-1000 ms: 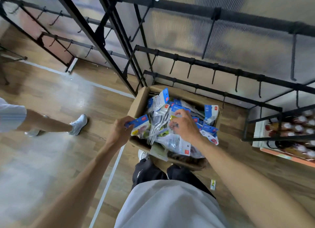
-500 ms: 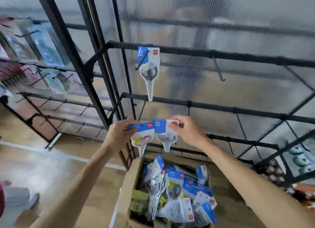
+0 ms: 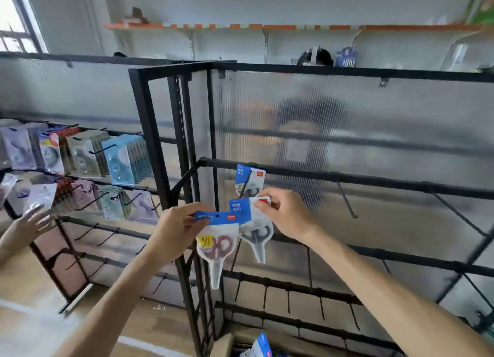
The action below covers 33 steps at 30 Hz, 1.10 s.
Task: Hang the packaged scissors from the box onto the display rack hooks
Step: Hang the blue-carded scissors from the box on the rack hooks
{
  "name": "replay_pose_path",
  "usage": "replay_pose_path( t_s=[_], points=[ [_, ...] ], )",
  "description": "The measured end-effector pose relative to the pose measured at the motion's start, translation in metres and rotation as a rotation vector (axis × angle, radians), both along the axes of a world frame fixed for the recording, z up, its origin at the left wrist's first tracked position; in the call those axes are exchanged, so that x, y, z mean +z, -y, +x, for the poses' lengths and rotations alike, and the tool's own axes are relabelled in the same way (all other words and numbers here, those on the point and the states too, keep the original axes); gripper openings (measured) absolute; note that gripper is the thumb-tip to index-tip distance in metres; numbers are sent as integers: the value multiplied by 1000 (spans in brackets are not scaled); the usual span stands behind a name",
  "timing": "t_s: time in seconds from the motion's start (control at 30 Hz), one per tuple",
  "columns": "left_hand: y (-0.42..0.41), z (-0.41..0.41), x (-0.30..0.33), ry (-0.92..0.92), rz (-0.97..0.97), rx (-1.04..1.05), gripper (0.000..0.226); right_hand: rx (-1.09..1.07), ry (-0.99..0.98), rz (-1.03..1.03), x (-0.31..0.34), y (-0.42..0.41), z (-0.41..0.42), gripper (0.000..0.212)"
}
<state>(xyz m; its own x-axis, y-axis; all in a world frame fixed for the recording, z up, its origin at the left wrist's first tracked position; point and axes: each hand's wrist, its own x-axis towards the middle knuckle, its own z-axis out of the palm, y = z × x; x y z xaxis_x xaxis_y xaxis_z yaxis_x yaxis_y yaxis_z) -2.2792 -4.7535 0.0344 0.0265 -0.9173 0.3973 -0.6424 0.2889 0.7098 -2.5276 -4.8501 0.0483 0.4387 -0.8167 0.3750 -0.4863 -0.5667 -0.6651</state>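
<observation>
— What are your hands holding, seen from the head camera?

— Your left hand (image 3: 178, 229) pinches the blue header card of a red-handled scissors pack (image 3: 217, 245), which hangs down from your fingers with its clear tip pointing at the floor. Your right hand (image 3: 287, 216) is clamped on the top corner of a dark-handled scissors pack (image 3: 254, 229), raised just beside the left one and overlapping it slightly.

— Where do those sit against the rack?

— You hold both in front of the black display rack (image 3: 149, 132), just below a hung scissors pack (image 3: 250, 179) that already sits on a hook (image 3: 244, 184) of the middle bar. The lower half of that hung pack is hidden behind the pack in your right hand. A bare hook (image 3: 347, 200) juts from the same bar to the right.

— And the box?

— Only a corner of the cardboard box (image 3: 223, 347) shows at the bottom edge, with one blue pack (image 3: 260, 347) poking out; the rest is cut off.

— Anything unclear?

— Another person's hand (image 3: 32, 221) at the left edge is blurred. A figure behind the ribbed panel (image 3: 401, 121) is only a smear.
</observation>
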Motion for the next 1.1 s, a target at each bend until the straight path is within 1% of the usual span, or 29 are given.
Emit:
replay_pose_path(
  t_s=[0.1, 0.2, 0.27, 0.4, 0.5, 0.57, 0.67, 0.77, 0.87, 0.97, 1.03, 1.1],
  points=[
    [-1, 8, 8, 0, -3, 10, 21, -36, 18, -1, 4, 8, 21, 8],
    [-3, 11, 14, 13, -10, 27, 25, -78, 79, 53, -1, 13, 35, 11],
    [-4, 13, 17, 49, -13, 41, 24, -102, 84, 69, -8, 14, 38, 12],
    [-2, 19, 16, 173, -21, 26, 34, -143, 101, 103, -16, 23, 40, 9],
    [6, 19, 15, 225, -16, 40, 21, -200, 63, 101, -14, 45, 48, 12],
    [11, 17, 16, 222, -25, 34, 20, -266, 60, 120, -14, 64, 56, 14],
    [18, 11, 18, 160, -12, 32, 19, -397, 67, 130, -16, 88, 67, 19],
    [23, 4, 22, 119, -14, 46, 22, -471, 51, 143, -20, 105, 72, 21],
    [25, -1, 28, 97, -24, 50, 25, -563, -43, 103, -14, 116, 70, 29],
    [21, -1, 32, 88, -27, 55, 24, -594, -229, 75, -3, 116, 64, 39],
    [14, 2, 31, 103, -26, 48, 23, -536, -422, 150, 4, 111, 54, 41],
    [7, 9, 31, 128, -27, 52, 23, -373, -634, 215, 16, 96, 41, 39]
  ],
)
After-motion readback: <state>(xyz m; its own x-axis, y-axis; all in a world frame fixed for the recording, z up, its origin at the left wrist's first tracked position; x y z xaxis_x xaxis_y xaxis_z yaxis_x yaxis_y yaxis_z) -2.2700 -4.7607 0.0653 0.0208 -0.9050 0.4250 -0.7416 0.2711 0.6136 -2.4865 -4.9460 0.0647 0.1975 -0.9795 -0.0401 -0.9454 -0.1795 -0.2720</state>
